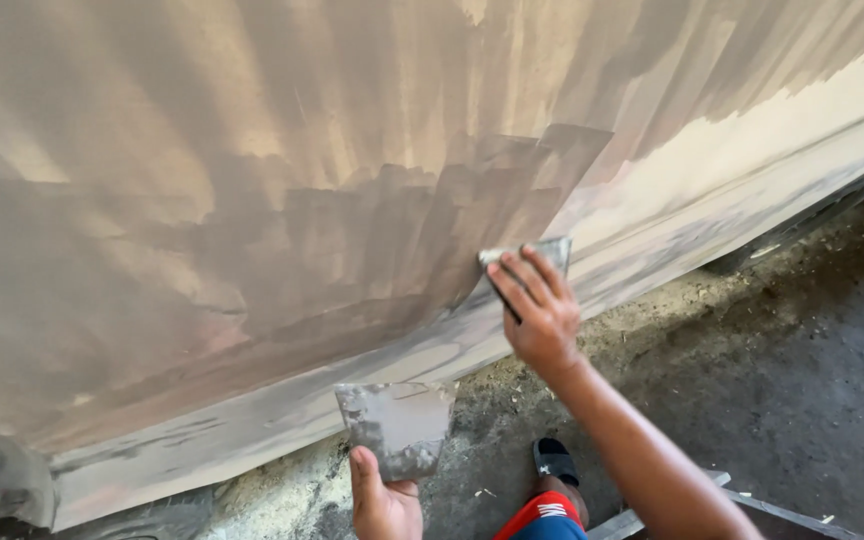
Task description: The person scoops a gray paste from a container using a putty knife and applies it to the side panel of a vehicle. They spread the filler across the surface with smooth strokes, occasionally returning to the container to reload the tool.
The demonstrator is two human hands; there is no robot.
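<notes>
Seen from the head camera, a wide panel (252, 200) fills most of the picture, coated in grey-brown filler with lighter cream patches toward its right end and along its lower edge. Broad straight strokes mark the coat, and a darker, wetter-looking patch sits in the middle of the panel.

The right hand (540, 310) is stretched out to the panel with its fingers spread flat over a small scraper (552, 250). It presses the blade against the surface just below the right corner of the dark patch. Only the top corner of the scraper shows past the fingers; the rest is hidden under the hand.

The left hand (384, 505) is low in the picture, close to the bottom edge, and closed around the lower edge of a flat square board (397, 425). The thumb lies on the board's left side. The board is held up, apart from the panel, and its face is smeared with grey filler.

Below the panel lies a rough, dark floor (802, 380), with pale dust gathered along the panel's foot. A knee in red and blue shorts (547, 518) and a foot in a black sandal (555, 460) show between the two arms.
</notes>
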